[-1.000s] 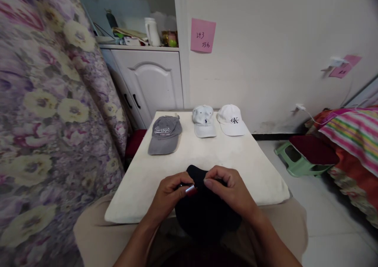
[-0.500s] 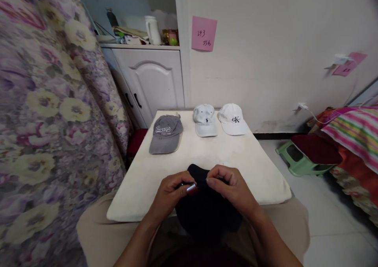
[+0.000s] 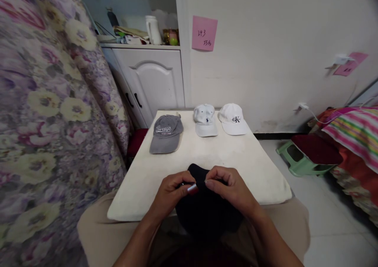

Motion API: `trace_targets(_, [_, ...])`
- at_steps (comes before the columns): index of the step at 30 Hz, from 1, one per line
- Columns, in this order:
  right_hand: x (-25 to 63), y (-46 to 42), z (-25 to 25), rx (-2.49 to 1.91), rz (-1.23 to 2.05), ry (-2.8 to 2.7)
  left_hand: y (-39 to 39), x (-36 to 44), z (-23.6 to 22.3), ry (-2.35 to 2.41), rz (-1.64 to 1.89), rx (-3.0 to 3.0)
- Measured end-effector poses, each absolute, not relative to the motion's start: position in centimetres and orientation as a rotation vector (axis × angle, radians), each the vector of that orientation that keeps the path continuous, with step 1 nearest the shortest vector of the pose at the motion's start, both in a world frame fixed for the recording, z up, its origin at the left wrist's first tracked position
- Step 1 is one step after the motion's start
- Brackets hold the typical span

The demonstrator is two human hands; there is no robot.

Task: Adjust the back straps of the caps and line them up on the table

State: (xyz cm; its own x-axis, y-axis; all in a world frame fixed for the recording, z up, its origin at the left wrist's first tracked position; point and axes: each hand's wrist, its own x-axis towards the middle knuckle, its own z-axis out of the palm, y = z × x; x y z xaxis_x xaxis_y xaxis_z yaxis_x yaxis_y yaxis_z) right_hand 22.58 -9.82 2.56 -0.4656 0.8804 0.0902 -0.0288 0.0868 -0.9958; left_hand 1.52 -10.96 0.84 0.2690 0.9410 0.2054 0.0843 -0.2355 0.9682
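Note:
A black cap [image 3: 208, 214] rests over my lap at the table's near edge, its details lost in the dark. My left hand [image 3: 173, 188] is closed in a pinch at the cap's upper left, on a small shiny silver and dark-red piece [image 3: 192, 189]; whether that piece belongs to the cap I cannot tell. Opposite it, my right hand [image 3: 232, 182] pinches at the cap's upper right, thumb against forefinger, close to the left fingertips. What lies between the right fingertips is too small to make out.
Along the table [image 3: 141, 192] lie a grey cap [image 3: 167, 135], a pale blue cap [image 3: 206, 121] and a white cap [image 3: 233, 119]. A flowered curtain [image 3: 59, 121] hangs at left. A green stool [image 3: 291, 160] stands on the floor at right, beside a bed [image 3: 357, 129].
My right fingertips have shifted very slightly left, toward the left hand. The cap and my left hand stay nearly where they were.

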Motion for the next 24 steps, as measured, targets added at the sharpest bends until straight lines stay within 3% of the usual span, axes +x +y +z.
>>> trace_targets(12, [22.5,-9.5,3.3,-0.839,1.434,-1.789,-11.0,1.4,0.5,0.960,1.066,1.587])
trace_targets(24, [22.9,-7.9,2.3,-0.700,1.671,-1.818,-11.0,1.5,0.2,0.965,1.032,1.604])
